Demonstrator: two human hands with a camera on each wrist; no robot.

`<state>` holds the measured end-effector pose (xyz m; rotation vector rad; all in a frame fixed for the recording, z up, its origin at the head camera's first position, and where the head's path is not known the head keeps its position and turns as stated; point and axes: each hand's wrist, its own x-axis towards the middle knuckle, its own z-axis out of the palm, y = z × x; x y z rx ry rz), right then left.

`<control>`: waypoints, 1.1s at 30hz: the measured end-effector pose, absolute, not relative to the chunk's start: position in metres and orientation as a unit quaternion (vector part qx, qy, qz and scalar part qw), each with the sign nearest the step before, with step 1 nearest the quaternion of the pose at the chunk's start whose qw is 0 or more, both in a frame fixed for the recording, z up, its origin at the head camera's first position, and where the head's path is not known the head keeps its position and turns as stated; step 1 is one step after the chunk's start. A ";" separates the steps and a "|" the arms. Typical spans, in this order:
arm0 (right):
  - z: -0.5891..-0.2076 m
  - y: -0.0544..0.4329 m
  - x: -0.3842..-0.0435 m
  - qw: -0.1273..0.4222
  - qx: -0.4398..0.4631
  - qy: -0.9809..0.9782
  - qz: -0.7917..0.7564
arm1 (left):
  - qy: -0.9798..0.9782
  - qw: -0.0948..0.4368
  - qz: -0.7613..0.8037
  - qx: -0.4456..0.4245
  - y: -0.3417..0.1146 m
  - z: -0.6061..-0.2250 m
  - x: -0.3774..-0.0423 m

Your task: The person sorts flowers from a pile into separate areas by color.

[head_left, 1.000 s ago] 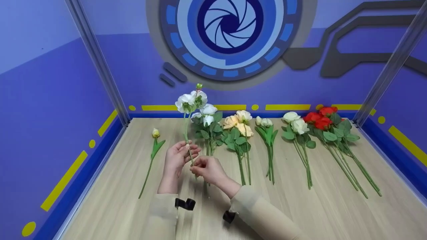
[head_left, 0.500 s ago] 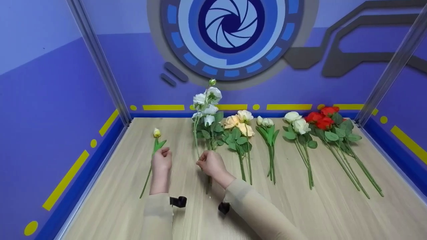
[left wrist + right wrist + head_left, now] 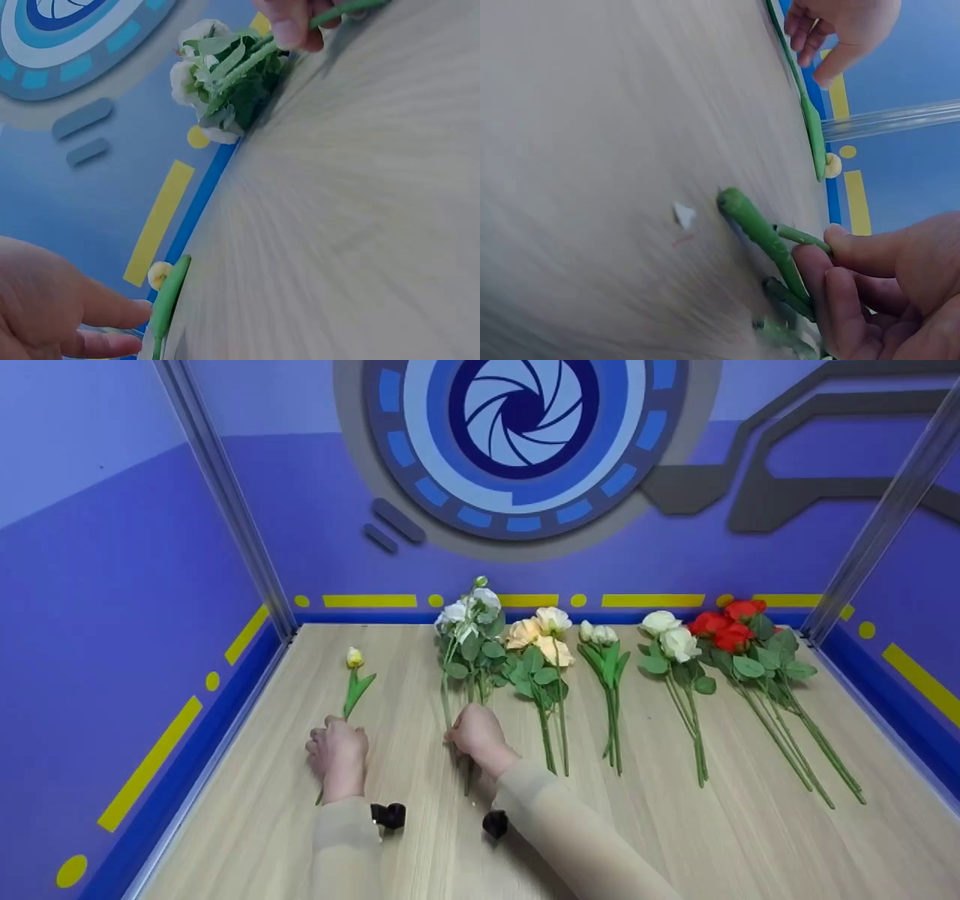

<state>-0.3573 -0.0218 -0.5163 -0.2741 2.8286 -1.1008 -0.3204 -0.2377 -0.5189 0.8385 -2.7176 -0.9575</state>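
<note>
My left hand (image 3: 339, 754) hovers just over the stem of a single yellow tulip (image 3: 354, 659) lying at the left. Its fingers are spread and relaxed beside the tulip's green leaf (image 3: 169, 296), with a gap visible in the right wrist view. My right hand (image 3: 480, 739) pinches the thin green stem (image 3: 802, 238) of a white flower between thumb and forefinger. That flower's head (image 3: 486, 600) lies over the other white flowers and dark leaves at the back. Thicker cut stems (image 3: 754, 225) lie under the right fingers.
Rightward along the wooden table (image 3: 255, 840) lie peach roses (image 3: 553, 651), white tulips (image 3: 604, 635), white roses (image 3: 679, 643) and red roses (image 3: 731, 637), stems toward me. A small white scrap (image 3: 683, 215) lies near the stem ends. Blue walls enclose the back and sides.
My left hand has let go of the white flower and moved left to the tulip. My right hand has lowered the white flower onto the other white flowers.
</note>
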 end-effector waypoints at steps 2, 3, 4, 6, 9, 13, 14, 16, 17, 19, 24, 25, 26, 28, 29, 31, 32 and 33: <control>-0.515 -0.022 -0.357 0.049 -0.092 0.929 -0.354 | -0.906 0.061 -0.311 0.282 -0.239 -0.521 -0.320; -0.515 -0.023 -0.358 0.054 -0.092 0.930 -0.353 | -0.906 0.055 -0.309 0.286 -0.240 -0.522 -0.320; -0.515 -0.023 -0.358 0.058 -0.093 0.930 -0.350 | -0.905 0.052 -0.307 0.289 -0.241 -0.523 -0.320; -0.515 -0.023 -0.359 0.066 -0.095 0.931 -0.346 | -0.904 0.049 -0.304 0.296 -0.243 -0.525 -0.320; -0.515 -0.023 -0.359 0.077 -0.098 0.933 -0.336 | -0.905 0.051 -0.296 0.301 -0.245 -0.528 -0.320; -0.514 -0.023 -0.359 0.082 -0.103 0.937 -0.323 | -0.909 0.056 -0.288 0.297 -0.246 -0.531 -0.320; -0.513 -0.023 -0.358 0.087 -0.102 0.936 -0.326 | -0.909 0.057 -0.288 0.295 -0.246 -0.531 -0.320; -0.512 -0.023 -0.357 0.098 -0.099 0.933 -0.332 | -0.911 0.055 -0.287 0.292 -0.246 -0.531 -0.320; -0.511 -0.023 -0.357 0.105 -0.097 0.931 -0.335 | -0.911 0.054 -0.288 0.291 -0.246 -0.531 -0.320; -0.509 -0.024 -0.356 0.120 -0.093 0.927 -0.342 | -0.912 0.052 -0.287 0.288 -0.246 -0.530 -0.320; -0.508 -0.024 -0.355 0.135 -0.091 0.926 -0.341 | -0.913 0.050 -0.284 0.289 -0.245 -0.529 -0.320; -0.509 -0.024 -0.355 0.136 -0.090 0.927 -0.337 | -0.912 0.052 -0.284 0.290 -0.244 -0.529 -0.319; -0.509 -0.024 -0.355 0.136 -0.093 0.929 -0.331 | -0.912 0.053 -0.284 0.291 -0.244 -0.529 -0.319; -0.510 -0.023 -0.355 0.134 -0.104 0.934 -0.314 | -0.911 0.057 -0.284 0.292 -0.244 -0.530 -0.319; -0.510 -0.023 -0.356 0.133 -0.112 0.936 -0.305 | -0.911 0.060 -0.284 0.293 -0.244 -0.530 -0.319; -0.511 -0.023 -0.357 0.125 -0.132 0.939 -0.293 | -0.911 0.065 -0.284 0.292 -0.244 -0.530 -0.319; -0.511 -0.023 -0.357 0.122 -0.142 0.939 -0.289 | -0.911 0.065 -0.284 0.292 -0.244 -0.530 -0.318; -0.511 -0.023 -0.358 0.119 -0.149 0.938 -0.289 | -0.911 0.065 -0.283 0.291 -0.244 -0.530 -0.318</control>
